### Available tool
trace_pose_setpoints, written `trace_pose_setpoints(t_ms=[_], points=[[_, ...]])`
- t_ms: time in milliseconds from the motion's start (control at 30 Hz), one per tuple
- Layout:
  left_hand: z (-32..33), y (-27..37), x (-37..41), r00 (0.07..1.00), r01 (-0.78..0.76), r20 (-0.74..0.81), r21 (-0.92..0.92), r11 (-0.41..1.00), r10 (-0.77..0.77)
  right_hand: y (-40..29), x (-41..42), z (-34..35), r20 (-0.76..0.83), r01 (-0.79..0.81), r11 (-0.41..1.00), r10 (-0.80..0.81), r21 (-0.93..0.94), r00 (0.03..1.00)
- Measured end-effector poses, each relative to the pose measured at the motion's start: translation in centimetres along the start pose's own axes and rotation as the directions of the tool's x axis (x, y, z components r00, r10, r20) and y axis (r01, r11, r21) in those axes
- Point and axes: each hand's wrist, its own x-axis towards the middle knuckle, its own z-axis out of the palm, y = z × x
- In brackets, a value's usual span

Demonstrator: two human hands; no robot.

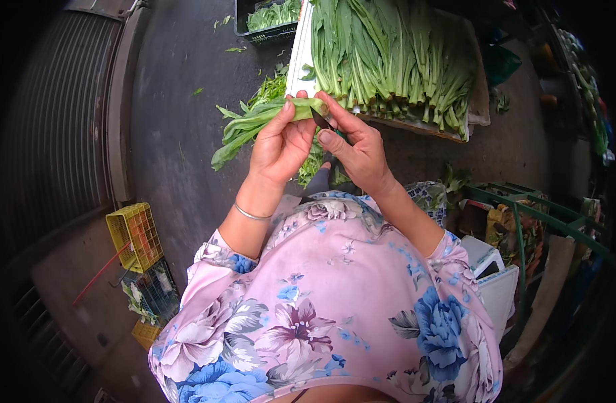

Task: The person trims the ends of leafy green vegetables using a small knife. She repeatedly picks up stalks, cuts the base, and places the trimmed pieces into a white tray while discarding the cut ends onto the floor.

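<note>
My left hand [287, 136] grips a leafy green vegetable stalk [267, 115], its leaves trailing off to the left and its cut base pointing right. In my right hand [358, 136] is a small knife [320, 120] with a dark blade, and the blade rests against the stalk near its base. The knife's handle is mostly hidden by my fingers. Just beyond both hands, many similar leafy stalks [388, 55] lie side by side on a white foam board [296, 70], bases towards me. Loose leaves [310, 163] are heaped below my hands.
A black crate [262, 35] of greens stands at the far left of the board. Yellow and dark plastic crates [134, 237] are stacked at left, by a ribbed shutter [61, 106]. To the right are a green metal frame [522, 211] and white foam boxes [499, 292].
</note>
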Motion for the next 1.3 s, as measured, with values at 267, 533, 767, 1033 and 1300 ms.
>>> trace_pose_setpoints(t_ms=[267,533,767,1033,1300], points=[[-0.2,0.5,-0.6,1.000,0.014,0.016,-0.131,0.991,-0.012,-0.2,0.5,0.3,0.029,0.000,1.000,0.000,-0.010,1.000],[1.0,0.7,-1.2,0.999,0.050,0.027,-0.133,0.990,-0.047,0.1,0.8,-0.2,0.017,0.134,0.983,-0.133,-0.129,0.991],[0.7,1.2,-1.2,0.993,0.091,0.087,-0.190,0.978,-0.076,2.6,0.5,-1.1,-0.166,-0.012,0.998,0.001,-0.066,0.986],[1.3,5.0,-2.3,0.998,-0.009,0.054,-0.148,0.989,0.017,7.3,0.6,-8.2,-0.455,-0.460,0.794,0.265,-0.397,0.850],[-0.6,4.2,-0.6,0.998,0.057,0.042,-0.202,0.978,-0.050,7.9,5.7,-22.2,-0.804,-0.733,0.337,-0.161,-0.590,0.573]])
